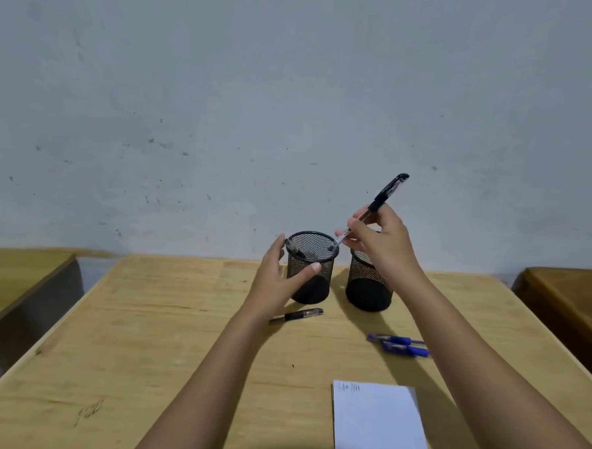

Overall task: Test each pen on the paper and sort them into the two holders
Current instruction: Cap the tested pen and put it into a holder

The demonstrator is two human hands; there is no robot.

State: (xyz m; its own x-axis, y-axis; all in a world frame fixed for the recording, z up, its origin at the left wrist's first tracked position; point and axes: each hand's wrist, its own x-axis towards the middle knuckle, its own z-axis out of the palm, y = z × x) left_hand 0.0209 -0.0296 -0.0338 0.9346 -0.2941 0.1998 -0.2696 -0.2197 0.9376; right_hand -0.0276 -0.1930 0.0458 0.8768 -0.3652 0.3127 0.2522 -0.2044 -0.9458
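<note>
- Pens are the matter: a black pen point(371, 209) is pinched in the right hand point(378, 237), its long axis slanting from the capped end up-right down-left to the tip just over the rim of the left holder point(311, 268).
- Left hand point(280, 275) cups that mesh holder's side, fingers curled around it, steadying it; another pen already leans inside.
- Right holder point(368, 286) stands just beside, partly hidden by the right hand.
- On the desk point(145, 319): one black pen point(296, 316), two blue pens point(399, 344), paper point(379, 431) with test marks.
- Judgement: a short drop finishes this pen.
</note>
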